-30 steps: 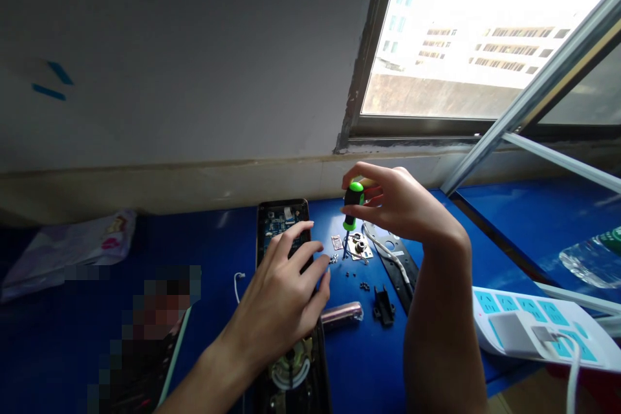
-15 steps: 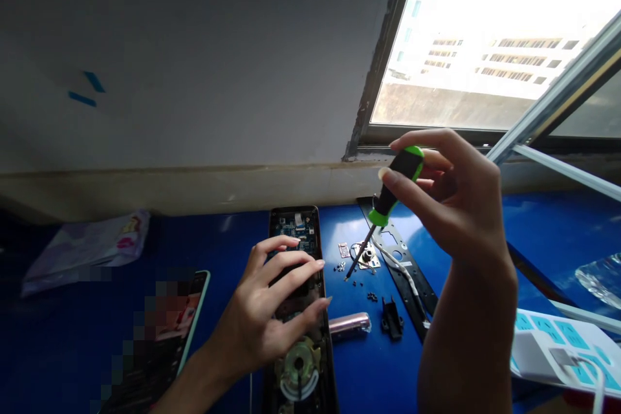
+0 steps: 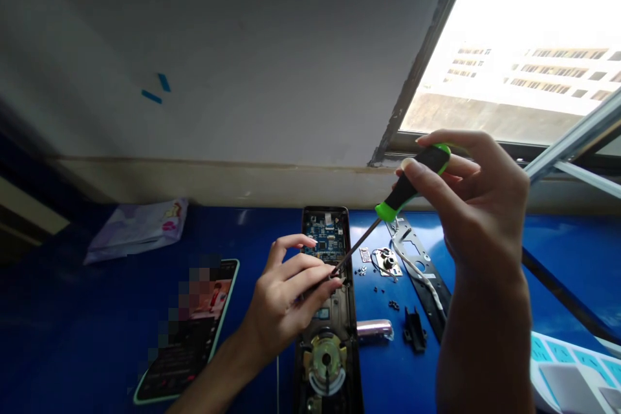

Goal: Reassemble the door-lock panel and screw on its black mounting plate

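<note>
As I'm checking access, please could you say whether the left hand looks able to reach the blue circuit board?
Probably yes: the left hand is beside the circuit board, whose face lies mostly uncovered.

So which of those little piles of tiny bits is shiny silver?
The silvery pile, just right of the open case and beside the small pinkish rectangle. The dark pile and dark scattered bits lie nearer the person.

The head-worn camera looks forward and down at the nearby blue table [image 3: 395, 381].
</note>
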Tool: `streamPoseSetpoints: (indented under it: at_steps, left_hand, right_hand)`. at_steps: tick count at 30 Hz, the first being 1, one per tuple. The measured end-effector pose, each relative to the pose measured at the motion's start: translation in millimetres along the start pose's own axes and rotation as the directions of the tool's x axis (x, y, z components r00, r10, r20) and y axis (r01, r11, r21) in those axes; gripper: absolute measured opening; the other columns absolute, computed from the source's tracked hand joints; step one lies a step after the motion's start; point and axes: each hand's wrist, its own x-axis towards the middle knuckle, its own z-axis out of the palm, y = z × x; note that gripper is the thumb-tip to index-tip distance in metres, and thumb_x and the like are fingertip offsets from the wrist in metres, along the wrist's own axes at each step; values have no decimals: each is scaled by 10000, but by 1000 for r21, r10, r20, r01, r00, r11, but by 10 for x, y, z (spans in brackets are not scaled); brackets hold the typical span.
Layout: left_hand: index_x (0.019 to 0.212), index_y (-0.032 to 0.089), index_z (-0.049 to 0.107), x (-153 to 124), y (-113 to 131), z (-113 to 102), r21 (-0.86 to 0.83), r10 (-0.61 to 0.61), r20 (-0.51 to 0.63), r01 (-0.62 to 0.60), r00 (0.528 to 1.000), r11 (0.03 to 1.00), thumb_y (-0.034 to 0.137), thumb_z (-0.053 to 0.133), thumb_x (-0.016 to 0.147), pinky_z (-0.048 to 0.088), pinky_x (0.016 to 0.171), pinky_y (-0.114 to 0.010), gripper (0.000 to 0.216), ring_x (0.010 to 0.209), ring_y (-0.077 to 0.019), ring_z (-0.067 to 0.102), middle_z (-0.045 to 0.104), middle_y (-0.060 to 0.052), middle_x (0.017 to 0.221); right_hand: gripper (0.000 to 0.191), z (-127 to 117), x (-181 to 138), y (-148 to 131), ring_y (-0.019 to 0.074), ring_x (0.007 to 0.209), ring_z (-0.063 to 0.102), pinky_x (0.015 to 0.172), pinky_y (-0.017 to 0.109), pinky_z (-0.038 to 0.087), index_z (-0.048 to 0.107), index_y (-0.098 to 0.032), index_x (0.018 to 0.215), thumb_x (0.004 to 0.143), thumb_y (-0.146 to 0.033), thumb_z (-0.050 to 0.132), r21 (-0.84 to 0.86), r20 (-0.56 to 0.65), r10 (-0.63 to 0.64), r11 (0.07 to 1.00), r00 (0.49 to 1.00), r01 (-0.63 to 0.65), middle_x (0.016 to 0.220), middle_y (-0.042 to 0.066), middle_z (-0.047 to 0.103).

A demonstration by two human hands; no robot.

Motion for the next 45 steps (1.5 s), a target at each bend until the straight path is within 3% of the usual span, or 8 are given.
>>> streamPoseSetpoints:
  at_steps: [9, 14, 18, 29, 33, 37, 40, 45]
  left_hand:
    - [926, 203, 718, -45, 21, -35, 17, 13, 2, -13, 1000, 1000, 116, 728, 972, 585, 899, -369, 99, 983, -220, 652, 759, -5, 805]
    - [919, 200, 722, -33, 42, -44, 53, 19, -10, -19, 1000, 998, 130, 737, 972, 586, 871, -365, 89, 960, -216, 656, 759, -5, 797]
    - [932, 196, 717, -46, 32, -33, 74, 21, -13, -20, 1000, 997, 140, 743, 976, 591, 864, -370, 76, 956, -222, 661, 762, -9, 807]
    - [978, 198, 745, -58, 24, -33, 147, 22, -27, -18, 999, 989, 222, 750, 985, 602, 854, -398, 26, 927, -232, 661, 764, -33, 834]
    - [1137, 192, 739, -59, -6, -25, 177, -28, -87, 43, 996, 983, 388, 758, 985, 603, 884, -443, 248, 988, -262, 634, 726, -77, 957]
    - [1242, 239, 728, -95, -16, 13, 169, -140, -13, 140, 990, 976, 352, 725, 990, 550, 1065, -569, 276, 1276, -342, 570, 678, -121, 1285]
    - [1320, 264, 709, -136, -24, 48, 178, -237, 84, 219, 968, 959, 341, 702, 991, 443, 1177, -692, 339, 1500, -413, 396, 520, -134, 1565]
    - [1368, 270, 703, -170, -48, 66, 175, -296, 136, 271, 945, 946, 334, 672, 1004, 390, 1231, -720, 371, 1583, -424, 309, 316, -117, 1730]
  right_hand:
    - [224, -10, 13, 0, 198, 756, 809, 702, 358, 710, 718, -280, 1066, 875, -247, 830, 48, -39, 6, 999, 999, -4, 858, -19, 775]
    - [222, 30, 0, -58, 181, 686, 789, 658, 346, 713, 695, -277, 1062, 883, -257, 826, 55, 14, 15, 998, 1000, -16, 835, -28, 779]
    - [273, 29, -1, -78, 185, 717, 797, 672, 348, 725, 680, -274, 1079, 872, -307, 855, 40, 70, 28, 999, 997, -31, 841, -30, 776]
    - [296, 52, -10, -130, 198, 831, 818, 694, 338, 727, 707, -296, 1075, 847, -306, 896, -54, 46, -66, 996, 997, 68, 885, -29, 791]
    - [304, -25, -29, -127, 222, 859, 825, 662, 349, 722, 700, -322, 1086, 853, -276, 890, -143, 18, -149, 978, 989, 150, 924, -18, 800]
    - [334, -105, -67, -146, 231, 880, 822, 656, 366, 719, 700, -345, 1110, 850, -270, 896, -206, 42, -238, 948, 970, 241, 983, -9, 796]
    - [361, -109, -100, -166, 230, 862, 815, 665, 391, 720, 690, -365, 1122, 843, -284, 903, -236, 76, -240, 939, 968, 251, 972, -19, 791]
    - [345, -30, -125, -169, 225, 882, 803, 710, 408, 713, 698, -354, 1113, 844, -270, 898, -192, 72, -248, 947, 966, 257, 986, -28, 799]
